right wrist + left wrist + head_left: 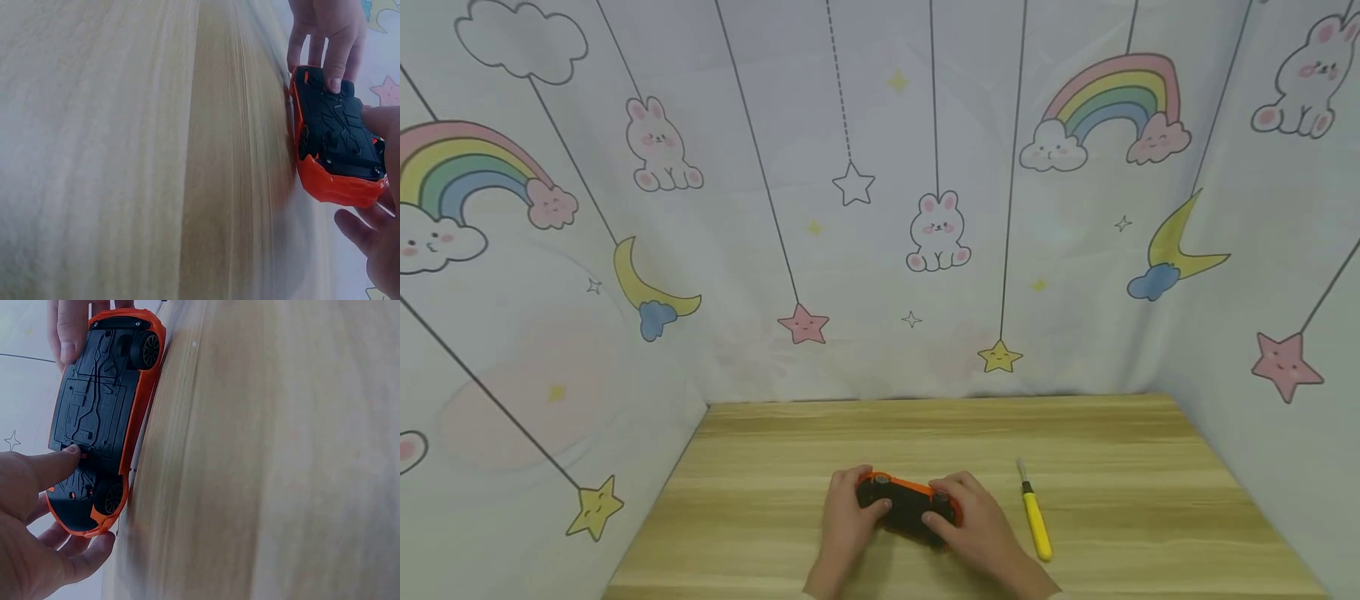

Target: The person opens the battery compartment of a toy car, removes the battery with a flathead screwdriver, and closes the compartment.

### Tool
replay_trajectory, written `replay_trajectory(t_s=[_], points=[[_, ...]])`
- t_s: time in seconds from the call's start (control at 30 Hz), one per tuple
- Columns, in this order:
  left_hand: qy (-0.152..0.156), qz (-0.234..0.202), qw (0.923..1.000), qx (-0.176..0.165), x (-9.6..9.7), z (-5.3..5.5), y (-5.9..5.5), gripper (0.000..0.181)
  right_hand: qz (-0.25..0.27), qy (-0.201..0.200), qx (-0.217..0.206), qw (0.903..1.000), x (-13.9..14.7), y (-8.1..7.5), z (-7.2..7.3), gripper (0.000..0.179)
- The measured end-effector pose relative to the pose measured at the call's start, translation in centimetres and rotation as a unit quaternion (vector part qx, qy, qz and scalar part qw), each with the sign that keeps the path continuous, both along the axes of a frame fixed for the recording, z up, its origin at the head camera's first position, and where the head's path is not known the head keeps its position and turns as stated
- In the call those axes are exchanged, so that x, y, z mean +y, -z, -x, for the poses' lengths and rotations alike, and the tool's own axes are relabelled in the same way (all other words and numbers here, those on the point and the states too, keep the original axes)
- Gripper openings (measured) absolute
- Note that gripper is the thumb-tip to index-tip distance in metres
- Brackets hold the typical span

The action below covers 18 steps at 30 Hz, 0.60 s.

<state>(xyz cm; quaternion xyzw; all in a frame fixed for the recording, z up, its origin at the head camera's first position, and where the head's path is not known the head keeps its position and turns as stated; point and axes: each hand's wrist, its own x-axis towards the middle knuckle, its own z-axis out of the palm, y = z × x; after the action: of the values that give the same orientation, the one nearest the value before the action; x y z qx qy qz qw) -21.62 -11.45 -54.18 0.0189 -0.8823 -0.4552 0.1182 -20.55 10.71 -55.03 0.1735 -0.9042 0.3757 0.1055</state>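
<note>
An orange toy car (913, 508) is held between both hands just over the wooden table, its black underside and wheels turned toward the head camera. My left hand (847, 517) grips one end, with the thumb lying on the black base (94, 406). At the other end my right hand (973, 525) holds the car, its thumb also on the underside. In the right wrist view the orange body (337, 187) shows below the base, and part of the right hand (384, 250) is cut off by the frame edge. The car's top is hidden.
A screwdriver (1036, 521) with a yellow handle and a thin metal shaft lies on the wooden table (760, 467), to the right of the right hand. White cloth walls (865, 358) printed with stars, rabbits and rainbows stand behind the table and at both sides.
</note>
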Motion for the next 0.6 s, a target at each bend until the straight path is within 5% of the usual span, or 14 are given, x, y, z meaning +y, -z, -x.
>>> replay_trajectory(t_s=[0.6], points=[[0.01, 0.009, 0.9999, 0.007, 0.08, -0.24, 0.14, 0.068, 0.019, -0.009, 0.003, 0.9998, -0.13, -0.69, 0.15, 0.028]])
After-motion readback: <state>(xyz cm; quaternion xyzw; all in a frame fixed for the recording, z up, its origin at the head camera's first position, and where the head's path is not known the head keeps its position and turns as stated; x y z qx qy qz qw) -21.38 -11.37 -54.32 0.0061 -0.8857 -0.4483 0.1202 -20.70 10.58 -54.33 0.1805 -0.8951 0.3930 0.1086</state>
